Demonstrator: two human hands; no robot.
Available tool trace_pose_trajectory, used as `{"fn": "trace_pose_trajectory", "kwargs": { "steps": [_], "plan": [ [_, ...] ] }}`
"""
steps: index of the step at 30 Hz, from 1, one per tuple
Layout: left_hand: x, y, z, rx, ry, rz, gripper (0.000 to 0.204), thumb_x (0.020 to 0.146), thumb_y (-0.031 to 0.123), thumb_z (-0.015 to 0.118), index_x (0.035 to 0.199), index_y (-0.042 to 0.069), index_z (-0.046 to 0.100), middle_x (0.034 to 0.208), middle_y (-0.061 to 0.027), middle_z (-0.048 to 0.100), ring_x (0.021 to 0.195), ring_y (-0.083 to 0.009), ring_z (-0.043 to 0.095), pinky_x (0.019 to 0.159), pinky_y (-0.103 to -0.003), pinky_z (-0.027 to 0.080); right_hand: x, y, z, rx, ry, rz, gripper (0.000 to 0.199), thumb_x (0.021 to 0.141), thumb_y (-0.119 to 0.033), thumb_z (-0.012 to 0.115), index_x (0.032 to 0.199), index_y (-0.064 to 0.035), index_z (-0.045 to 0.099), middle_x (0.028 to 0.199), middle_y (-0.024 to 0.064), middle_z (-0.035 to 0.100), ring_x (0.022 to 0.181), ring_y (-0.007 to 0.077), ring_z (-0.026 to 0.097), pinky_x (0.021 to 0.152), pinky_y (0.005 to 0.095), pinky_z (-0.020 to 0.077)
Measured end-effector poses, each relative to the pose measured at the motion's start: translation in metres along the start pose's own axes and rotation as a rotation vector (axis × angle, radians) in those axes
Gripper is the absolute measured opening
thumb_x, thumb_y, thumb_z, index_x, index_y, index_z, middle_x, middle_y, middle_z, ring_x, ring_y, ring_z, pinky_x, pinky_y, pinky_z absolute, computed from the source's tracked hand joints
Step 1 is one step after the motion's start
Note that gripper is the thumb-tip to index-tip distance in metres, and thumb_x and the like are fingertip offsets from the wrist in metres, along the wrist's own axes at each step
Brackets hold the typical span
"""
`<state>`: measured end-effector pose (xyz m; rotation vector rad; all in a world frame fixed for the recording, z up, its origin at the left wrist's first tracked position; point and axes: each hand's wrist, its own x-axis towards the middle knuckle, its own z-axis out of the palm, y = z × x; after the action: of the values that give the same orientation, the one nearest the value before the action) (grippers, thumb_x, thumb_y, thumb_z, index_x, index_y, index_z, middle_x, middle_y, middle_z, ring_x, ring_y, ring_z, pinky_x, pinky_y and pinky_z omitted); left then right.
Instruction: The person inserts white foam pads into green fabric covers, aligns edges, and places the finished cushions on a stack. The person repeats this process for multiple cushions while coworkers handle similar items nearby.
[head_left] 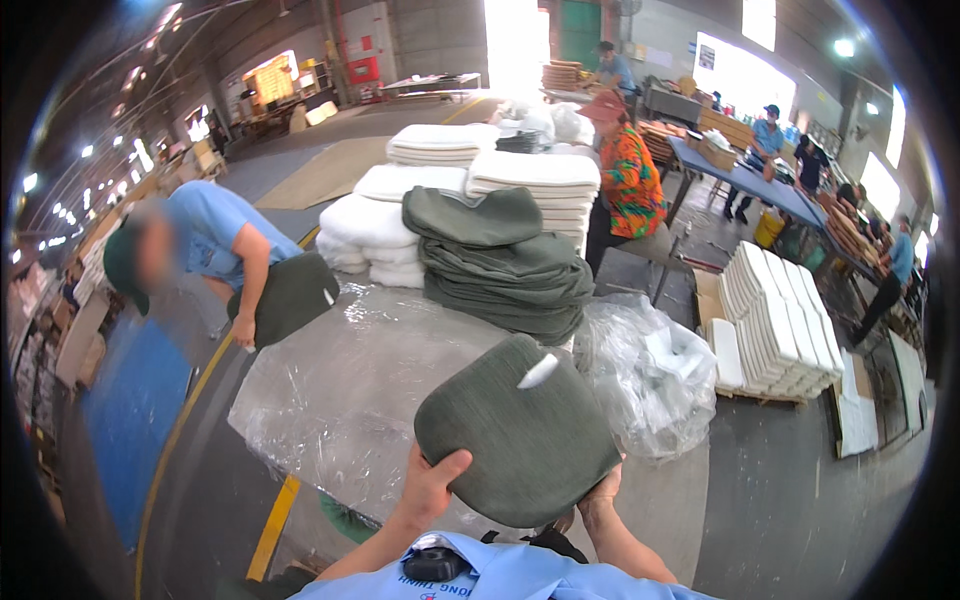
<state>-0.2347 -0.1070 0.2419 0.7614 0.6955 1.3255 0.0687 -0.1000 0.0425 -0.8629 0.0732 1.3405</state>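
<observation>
A dark green fabric-covered seat cushion (520,440) is held up in front of me, tilted, with a small white tag (538,372) near its far edge. My left hand (432,480) grips its left side, thumb on the upper face and fingers mostly underneath. At the cushion's lower right edge my right hand (603,486) holds it, its fingers largely hidden. Beyond lies a heap of dark green fabric covers (505,275), on the far part of a table wrapped in clear plastic (370,365).
White foam pads (530,180) are stacked behind the covers. Crumpled plastic bags (645,375) sit at right, and more white pads (775,315) stand on a pallet. A co-worker (215,240) at left holds another green cushion (285,300); a person in orange (630,180) sits beyond.
</observation>
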Motion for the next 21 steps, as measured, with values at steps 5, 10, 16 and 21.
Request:
{"fn": "trace_pose_trajectory", "kwargs": {
  "steps": [5,10,16,21],
  "plan": [
    [-0.019,-0.017,-0.01,0.228,-0.186,-0.151,0.076,0.084,-0.002,0.088,0.151,0.004,0.052,0.143,-0.0087,0.065,0.133,-0.0188,0.06,0.112,-0.04,0.048,-0.005,0.008,-0.01,0.111,0.077,-0.057,0.083,0.108,-0.075,0.032,0.151,-0.0082,0.058,0.151,0.0137,0.062,0.138,0.0336,0.058,0.117,0.0498,0.0443],
    [-0.036,-0.009,0.012,0.424,-0.298,-0.269,0.091,0.076,-0.004,0.095,0.154,0.005,0.05,0.145,-0.0078,0.064,0.133,-0.0187,0.059,0.113,-0.04,0.047,-0.003,0.012,-0.03,0.085,-0.044,-0.055,0.1,0.101,-0.087,0.025,0.156,-0.0081,0.052,0.155,0.0135,0.059,0.144,0.0356,0.053,0.121,0.0513,0.0409],
    [-0.034,-0.025,-0.015,0.56,-0.327,-0.283,0.095,0.074,0.001,0.097,0.156,0.004,0.048,0.144,-0.0082,0.064,0.132,-0.0192,0.06,0.111,-0.039,0.049,-0.009,-0.005,-0.03,0.067,-0.138,0.023,0.117,0.093,-0.096,0.021,0.154,-0.0021,0.051,0.151,0.0167,0.061,0.139,0.0384,0.057,0.12,0.052,0.0413],
    [-0.025,-0.02,-0.029,0.33,-0.275,-0.191,0.09,0.078,0.004,0.096,0.154,0.001,0.049,0.141,-0.0092,0.065,0.13,-0.0189,0.061,0.112,-0.037,0.048,0.001,-0.004,-0.047,0.054,-0.022,-0.093,0.099,0.099,-0.088,0.034,0.15,-0.0067,0.056,0.148,0.0182,0.063,0.132,0.0409,0.061,0.116,0.0552,0.0462]
  ]
}}
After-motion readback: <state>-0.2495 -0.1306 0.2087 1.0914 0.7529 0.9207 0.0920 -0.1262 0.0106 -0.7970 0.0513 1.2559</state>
